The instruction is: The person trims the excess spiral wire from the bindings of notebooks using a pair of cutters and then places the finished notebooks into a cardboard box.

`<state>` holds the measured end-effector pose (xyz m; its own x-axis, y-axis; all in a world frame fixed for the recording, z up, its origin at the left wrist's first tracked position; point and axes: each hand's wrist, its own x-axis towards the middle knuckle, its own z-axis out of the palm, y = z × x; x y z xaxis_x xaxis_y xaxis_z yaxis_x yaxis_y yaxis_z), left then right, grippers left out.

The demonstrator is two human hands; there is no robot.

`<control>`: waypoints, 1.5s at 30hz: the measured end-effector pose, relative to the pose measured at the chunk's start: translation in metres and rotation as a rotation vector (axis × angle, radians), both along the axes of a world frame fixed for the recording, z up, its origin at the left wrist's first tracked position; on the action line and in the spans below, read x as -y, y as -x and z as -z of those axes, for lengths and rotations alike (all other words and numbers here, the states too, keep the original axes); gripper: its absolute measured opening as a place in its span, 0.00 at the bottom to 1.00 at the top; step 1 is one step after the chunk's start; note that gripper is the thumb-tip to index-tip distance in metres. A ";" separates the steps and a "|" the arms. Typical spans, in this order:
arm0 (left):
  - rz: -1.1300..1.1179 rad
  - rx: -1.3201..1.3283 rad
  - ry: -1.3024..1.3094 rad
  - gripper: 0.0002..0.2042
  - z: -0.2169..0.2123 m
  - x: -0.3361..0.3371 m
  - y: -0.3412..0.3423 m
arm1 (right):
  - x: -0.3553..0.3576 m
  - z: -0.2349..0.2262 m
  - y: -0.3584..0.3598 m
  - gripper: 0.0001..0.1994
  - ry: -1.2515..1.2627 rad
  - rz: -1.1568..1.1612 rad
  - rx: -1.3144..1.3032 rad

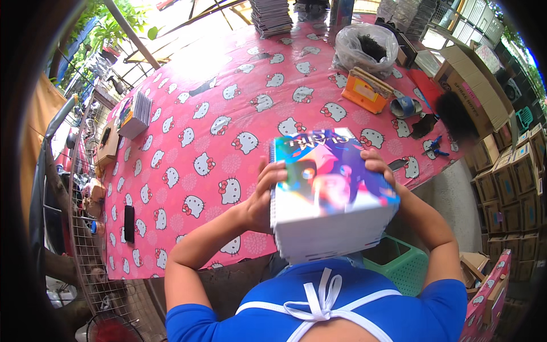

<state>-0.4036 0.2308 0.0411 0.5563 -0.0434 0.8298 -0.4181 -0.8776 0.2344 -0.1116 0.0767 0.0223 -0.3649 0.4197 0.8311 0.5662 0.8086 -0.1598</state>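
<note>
A thick stack of spiral notebooks (336,171) with colourful illustrated covers is held between my two hands at the table's near edge, close to my body. My left hand (265,194) presses on the spiral-bound side, fingers bent over the top cover's edge. On the opposite side my right hand (379,166) grips the stack, its fingertips resting on the cover. White page edges face me. The hands' undersides and the base of the stack are hidden, so I cannot tell if it touches the table.
The pink cat-print tablecloth (219,154) bears a smaller notebook stack (135,115), a black phone-like object (129,223), an orange box (366,94), a tape roll (405,106), blue-handled pliers (436,148) and a plastic bag (347,48). A green plastic stool (399,262) stands below; cartons (504,176) are stacked right.
</note>
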 end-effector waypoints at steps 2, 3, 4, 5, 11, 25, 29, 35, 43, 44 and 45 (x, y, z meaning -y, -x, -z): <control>0.070 0.364 -0.067 0.36 0.015 -0.008 -0.009 | -0.010 -0.030 0.019 0.39 -0.239 0.079 0.132; 0.077 0.537 -0.116 0.31 0.022 -0.010 -0.012 | -0.021 -0.037 0.023 0.38 -0.368 0.119 0.223; 0.051 0.543 -0.208 0.33 0.028 -0.020 -0.007 | -0.035 -0.034 0.020 0.36 -0.410 0.088 0.235; 0.052 0.539 -0.253 0.35 0.033 -0.028 -0.010 | -0.039 -0.033 0.014 0.35 -0.450 0.084 0.273; -0.116 0.364 -0.182 0.41 0.076 -0.026 0.004 | -0.034 0.016 0.015 0.37 0.000 0.090 0.200; -0.068 0.266 -0.243 0.28 0.157 0.014 0.028 | 0.027 0.112 0.033 0.28 0.092 0.335 0.231; -0.110 0.261 -0.304 0.26 0.158 0.023 0.032 | 0.085 0.088 0.032 0.32 0.455 0.725 0.079; -0.144 0.179 -0.417 0.25 0.135 0.044 0.020 | 0.180 0.094 0.111 0.46 1.336 0.482 -1.308; -0.407 0.118 -0.467 0.30 0.139 0.087 0.017 | 0.109 0.054 0.196 0.52 1.028 -0.006 -1.879; -0.400 0.117 -0.437 0.32 0.138 0.088 0.016 | 0.106 0.049 0.199 0.53 1.002 0.056 -1.885; -0.348 0.024 -0.440 0.32 0.136 0.087 0.022 | 0.104 0.044 0.203 0.54 0.977 0.119 -1.890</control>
